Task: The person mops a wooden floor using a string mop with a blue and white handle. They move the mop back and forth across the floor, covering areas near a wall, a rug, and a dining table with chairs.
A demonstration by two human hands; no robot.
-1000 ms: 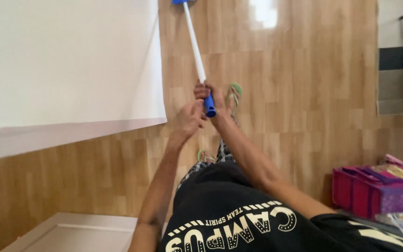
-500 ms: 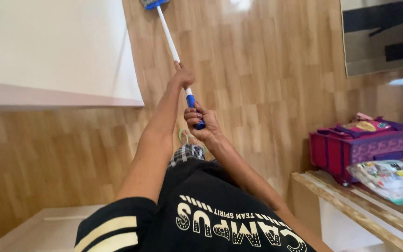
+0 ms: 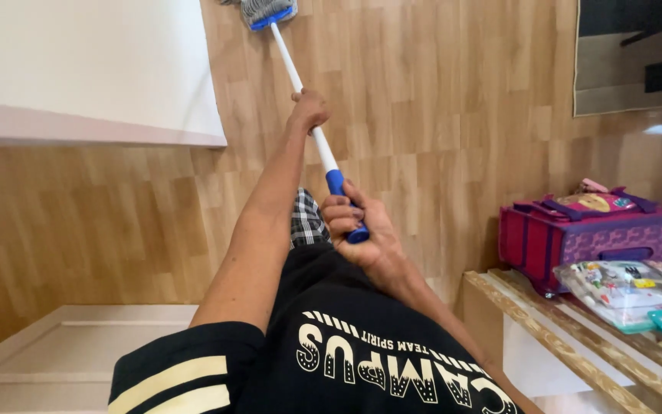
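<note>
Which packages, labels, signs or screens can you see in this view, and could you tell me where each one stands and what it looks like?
Clear plastic packet: lying flat on the wooden shelf at the right, rectangular, holding small multicoloured items, teal edge.
Purple and pink case: behind the packet on the same shelf, boxy, with a picture panel on top.
Shirt print: pale block lettering on the person's black shirt, at the bottom.
Dark flat panel: top right, possibly a screen; cannot tell.

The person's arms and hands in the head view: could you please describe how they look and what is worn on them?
Both forearms are bare, with no gloves, watch or rings visible on the left hand or the right hand. The left upper arm wears a short black sleeve with two cream stripes near its hem, part of a black T-shirt with cream lettering.
</note>
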